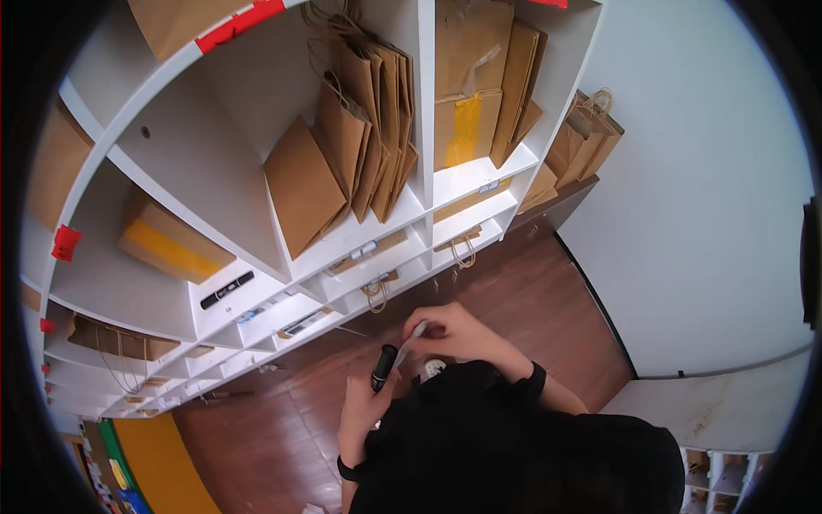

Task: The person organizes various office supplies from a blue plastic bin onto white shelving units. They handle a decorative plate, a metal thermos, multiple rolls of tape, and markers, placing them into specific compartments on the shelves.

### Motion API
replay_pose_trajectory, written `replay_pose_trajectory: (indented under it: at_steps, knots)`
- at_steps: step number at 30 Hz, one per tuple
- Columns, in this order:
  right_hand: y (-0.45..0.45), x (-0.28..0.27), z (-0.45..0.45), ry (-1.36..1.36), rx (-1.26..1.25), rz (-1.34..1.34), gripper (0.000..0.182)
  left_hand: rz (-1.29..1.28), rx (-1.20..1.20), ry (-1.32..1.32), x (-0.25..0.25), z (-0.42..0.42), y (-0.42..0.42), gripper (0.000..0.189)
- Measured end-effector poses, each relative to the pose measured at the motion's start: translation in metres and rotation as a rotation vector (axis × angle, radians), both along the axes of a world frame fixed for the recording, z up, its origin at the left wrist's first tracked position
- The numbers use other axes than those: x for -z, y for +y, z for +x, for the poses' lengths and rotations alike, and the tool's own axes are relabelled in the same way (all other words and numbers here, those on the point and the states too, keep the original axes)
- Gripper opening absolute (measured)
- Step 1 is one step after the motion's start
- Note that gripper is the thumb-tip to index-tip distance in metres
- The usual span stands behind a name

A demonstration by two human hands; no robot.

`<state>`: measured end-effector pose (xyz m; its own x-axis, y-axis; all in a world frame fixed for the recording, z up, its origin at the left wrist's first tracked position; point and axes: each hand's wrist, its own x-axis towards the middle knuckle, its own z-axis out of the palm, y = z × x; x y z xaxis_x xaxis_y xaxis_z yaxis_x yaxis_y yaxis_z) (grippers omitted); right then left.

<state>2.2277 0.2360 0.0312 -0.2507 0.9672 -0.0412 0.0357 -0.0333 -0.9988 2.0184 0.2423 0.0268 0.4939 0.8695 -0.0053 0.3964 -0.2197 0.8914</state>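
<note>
Near the lower middle of the head view, my left hand point(368, 405) is closed around a black marker pen point(384, 367), its dark end pointing up. My right hand point(445, 331) pinches a small strip of whitish, translucent material point(411, 338) between thumb and fingers. The strip reaches down towards my left hand; whether that hand also grips it is hard to tell. Both hands are close together in front of my dark clothing, above the brown floor. A second black marker point(227, 290) lies on a white shelf at the left.
A white shelf unit point(424, 128) curves across the upper left, holding folded brown paper bags point(359, 141) and taped cardboard boxes point(467, 125). More paper bags point(581, 141) stand by the pale wall point(693, 193). A yellow-orange panel point(157, 462) is at lower left.
</note>
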Motion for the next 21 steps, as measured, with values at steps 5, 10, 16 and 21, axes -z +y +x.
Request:
replay_pose_trajectory:
  at_steps: [5, 10, 16, 21]
  knots:
    - [-0.018, 0.009, 0.050, -0.185, 0.111, 0.003, 0.011, 0.008, -0.046, 0.156, 0.003, 0.014, -0.008, 0.011]
    - [-0.009, 0.031, 0.054, -0.357, 0.133, 0.042, 0.011, -0.085, -0.142, 0.127, 0.002, 0.015, -0.013, 0.015]
    - [0.040, 0.058, 0.028, -0.453, 0.310, 0.219, 0.010, -0.063, -0.410, 0.215, 0.021, -0.012, -0.020, 0.019]
    - [0.068, 0.069, -0.004, -0.593, 0.312, 0.407, 0.008, -0.085, -0.663, 0.155, 0.024, -0.043, -0.050, 0.019]
